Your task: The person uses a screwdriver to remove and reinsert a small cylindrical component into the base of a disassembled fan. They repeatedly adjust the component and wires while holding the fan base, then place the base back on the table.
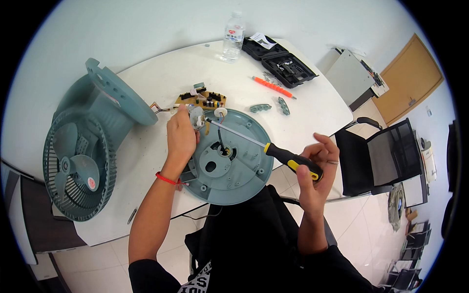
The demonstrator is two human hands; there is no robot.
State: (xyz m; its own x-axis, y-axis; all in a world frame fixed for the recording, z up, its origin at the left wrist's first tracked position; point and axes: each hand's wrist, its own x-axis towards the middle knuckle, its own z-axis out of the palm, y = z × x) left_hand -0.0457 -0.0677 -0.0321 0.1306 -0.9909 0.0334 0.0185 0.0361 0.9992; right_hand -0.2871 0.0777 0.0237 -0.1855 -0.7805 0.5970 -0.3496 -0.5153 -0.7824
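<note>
My left hand point(181, 135) is closed on a small pale motor point(197, 117) with wires, held over the left edge of a round grey-green fan base point(246, 181). In my right hand point(316, 175) is a screwdriver point(282, 156) with a black and yellow handle; thumb and fingers pinch the handle's end. Its long shaft points left, and the tip meets or nearly meets the motor. A dark cable rises from the base's middle. Just behind the motor lies a circuit board point(213, 98) with small components, joined by wires toward the fan point(82, 168) at the left.
On the white table point(161, 68) stand a water bottle point(234, 38) and an open black tool case point(288, 67). An orange twisted-handled tool point(272, 87) and two small green-grey parts point(260, 108) lie nearer. A black chair point(373, 161) stands at the right.
</note>
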